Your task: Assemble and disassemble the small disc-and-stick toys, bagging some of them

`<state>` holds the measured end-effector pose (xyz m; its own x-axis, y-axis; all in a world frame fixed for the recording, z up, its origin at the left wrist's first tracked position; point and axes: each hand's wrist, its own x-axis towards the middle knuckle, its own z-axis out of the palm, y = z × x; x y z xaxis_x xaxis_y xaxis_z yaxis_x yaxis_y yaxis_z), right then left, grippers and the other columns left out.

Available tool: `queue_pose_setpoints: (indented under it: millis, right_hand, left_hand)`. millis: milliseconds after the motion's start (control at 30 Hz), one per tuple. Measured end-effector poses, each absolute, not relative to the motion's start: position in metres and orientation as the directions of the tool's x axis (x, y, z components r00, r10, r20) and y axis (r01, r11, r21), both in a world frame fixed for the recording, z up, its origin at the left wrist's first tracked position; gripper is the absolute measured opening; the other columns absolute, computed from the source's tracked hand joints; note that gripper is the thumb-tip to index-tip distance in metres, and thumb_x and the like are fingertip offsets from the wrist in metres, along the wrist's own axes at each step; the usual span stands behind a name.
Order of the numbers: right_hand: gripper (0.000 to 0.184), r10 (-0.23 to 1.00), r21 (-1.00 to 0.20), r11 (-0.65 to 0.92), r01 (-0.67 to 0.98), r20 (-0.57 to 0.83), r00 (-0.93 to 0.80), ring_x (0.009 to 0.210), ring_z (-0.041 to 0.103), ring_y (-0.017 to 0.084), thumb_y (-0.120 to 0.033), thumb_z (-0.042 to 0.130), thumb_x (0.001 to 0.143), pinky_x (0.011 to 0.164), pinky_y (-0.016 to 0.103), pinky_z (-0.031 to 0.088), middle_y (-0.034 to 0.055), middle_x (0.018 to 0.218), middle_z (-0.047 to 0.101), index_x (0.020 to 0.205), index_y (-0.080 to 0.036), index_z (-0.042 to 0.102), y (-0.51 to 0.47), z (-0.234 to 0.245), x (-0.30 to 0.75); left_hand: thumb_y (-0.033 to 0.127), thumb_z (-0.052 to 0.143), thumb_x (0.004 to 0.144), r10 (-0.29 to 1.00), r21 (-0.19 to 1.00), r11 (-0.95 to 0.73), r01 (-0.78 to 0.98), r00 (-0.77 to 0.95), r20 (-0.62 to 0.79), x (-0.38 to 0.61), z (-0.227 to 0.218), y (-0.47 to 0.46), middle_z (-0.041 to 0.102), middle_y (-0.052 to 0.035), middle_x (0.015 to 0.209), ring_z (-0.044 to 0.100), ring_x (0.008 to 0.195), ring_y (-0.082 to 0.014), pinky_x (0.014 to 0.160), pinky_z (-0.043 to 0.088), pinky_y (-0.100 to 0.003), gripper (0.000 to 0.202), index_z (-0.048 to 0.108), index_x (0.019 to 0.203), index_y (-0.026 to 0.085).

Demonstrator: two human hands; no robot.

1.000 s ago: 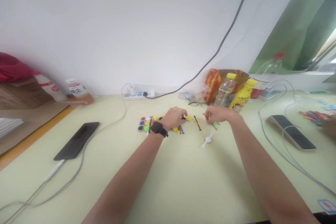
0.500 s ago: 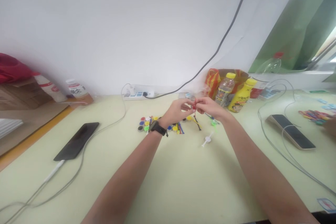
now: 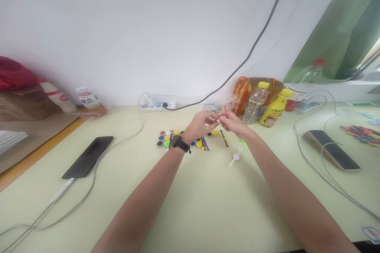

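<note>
Above the far middle of the table my two hands meet at the fingertips. My left hand (image 3: 202,124), with a black watch on the wrist, pinches a small red piece (image 3: 215,121), mostly hidden by the fingers. My right hand (image 3: 233,123) is closed around a thin red stick (image 3: 225,109) whose end points up. Below them lie several coloured round discs (image 3: 160,138) and short blue and yellow sticks (image 3: 204,144). A black and yellow pair of sticks (image 3: 224,138) sits beneath the right hand. Nearer me is a white disc with a stick through it (image 3: 236,157); a green piece (image 3: 243,143) is partly behind my right forearm.
A phone (image 3: 88,157) on a cable lies left. A power strip (image 3: 158,105) runs along the wall. Behind my right hand stand a clear bottle (image 3: 255,102) and a yellow bottle (image 3: 276,108). A dark-topped stand (image 3: 331,150) and coloured sticks (image 3: 360,135) are at right.
My right hand has turned and its fingers have curled in more; the red stick, which hung below the fingers, now points up above them. My left hand stays nearly in place.
</note>
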<state>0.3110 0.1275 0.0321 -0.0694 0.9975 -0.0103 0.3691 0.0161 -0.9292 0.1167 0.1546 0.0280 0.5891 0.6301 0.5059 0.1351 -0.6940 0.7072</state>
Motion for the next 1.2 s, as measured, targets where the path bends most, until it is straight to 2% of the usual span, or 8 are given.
queue_pose_setpoints:
  millis: [133,233,467,567,700,900,1033,1200]
  right_hand:
    - [0.025,0.998,-0.75,-0.066,0.658,-0.036,0.06,0.058,0.052,0.014,-0.029,0.054,0.088,0.055,0.025,0.042,-0.0014,0.071,0.055,0.109,-0.018,0.063,0.133,0.026,0.325]
    - [0.027,0.99,-0.508,-0.129,0.851,-0.111,0.084,0.066,0.062,0.017,-0.026,0.063,0.085,0.06,0.026,0.046,0.0054,0.089,0.067,0.111,-0.017,0.064,0.133,0.021,0.336]
    - [0.03,0.992,-0.344,-0.061,0.937,-0.128,0.018,0.098,0.067,0.026,-0.036,0.074,0.08,0.071,0.028,0.045,0.011,0.109,0.072,0.104,-0.018,0.067,0.119,0.04,0.341]
    - [0.022,0.919,-0.409,0.157,0.899,-0.274,-0.285,0.091,0.066,0.023,-0.04,0.073,0.08,0.068,0.027,0.045,0.0062,0.102,0.074,0.09,-0.02,0.069,0.107,0.062,0.344]
    - [0.039,0.646,-0.516,0.299,0.803,-0.509,-0.568,0.089,0.066,0.022,-0.046,0.087,0.062,0.071,0.027,0.046,0.0014,0.096,0.074,0.089,-0.022,0.073,0.099,0.075,0.342]
    - [0.045,0.523,-0.431,0.218,0.875,-0.706,-0.478,0.083,0.066,0.021,-0.044,0.091,0.049,0.068,0.028,0.044,0.0005,0.086,0.073,0.083,-0.02,0.073,0.106,0.059,0.333]
    - [0.04,0.565,-0.42,0.21,0.883,-0.686,-0.46,0.083,0.066,0.021,-0.043,0.09,0.052,0.07,0.029,0.043,0.0006,0.086,0.074,0.082,-0.02,0.075,0.106,0.058,0.335]
    - [0.038,0.617,-0.501,0.137,0.854,-0.632,-0.47,0.078,0.066,0.022,-0.042,0.089,0.055,0.064,0.029,0.044,0.0037,0.082,0.075,0.083,-0.02,0.076,0.1,0.066,0.341]
  left_hand:
    - [0.026,0.075,0.083,0.651,0.742,-0.639,0.2,0.656,0.383,0.117,0.026,0.151,0.072,-0.0047,0.083,0.072,0.073,-0.0163,0.068,0.058,-0.026,0.013,0.068,0.086,0.015]
    - [0.023,0.076,0.077,0.562,0.707,-0.676,0.208,0.766,0.312,0.12,0.024,0.145,0.076,-0.0038,0.084,0.07,0.076,-0.0167,0.07,0.054,-0.027,0.01,0.073,0.086,0.017]
    - [0.023,0.08,0.067,0.529,0.634,-0.676,0.376,0.847,0.061,0.123,0.023,0.137,0.073,-0.0007,0.073,0.061,0.062,-0.0147,0.059,0.044,-0.026,0.01,0.079,0.075,0.018]
    - [0.024,0.082,0.065,0.549,0.61,-0.67,0.422,0.835,0.025,0.118,0.024,0.143,0.072,-0.0005,0.071,0.059,0.059,-0.0139,0.056,0.041,-0.026,0.015,0.08,0.078,0.018]
    - [0.024,0.086,0.06,0.529,0.568,-0.717,0.404,0.846,0.066,0.107,0.023,0.153,0.076,-0.001,0.085,0.066,0.075,-0.018,0.066,0.046,-0.026,0.027,0.082,0.086,0.021]
    - [0.03,0.088,0.061,0.492,0.551,-0.753,0.36,0.864,0.108,0.1,0.024,0.156,0.077,-0.0014,0.098,0.068,0.088,-0.0209,0.078,0.05,-0.028,0.036,0.081,0.096,0.023]
    - [0.039,0.085,0.069,0.507,0.512,-0.772,0.377,0.851,0.136,0.109,0.02,0.153,0.074,-0.0042,0.094,0.068,0.088,-0.0229,0.077,0.049,-0.03,0.027,0.082,0.09,0.023]
    - [0.03,0.082,0.069,0.525,0.464,-0.781,0.419,0.842,0.123,0.109,0.017,0.156,0.073,-0.0049,0.092,0.067,0.089,-0.024,0.076,0.049,-0.031,0.013,0.081,0.08,0.023]
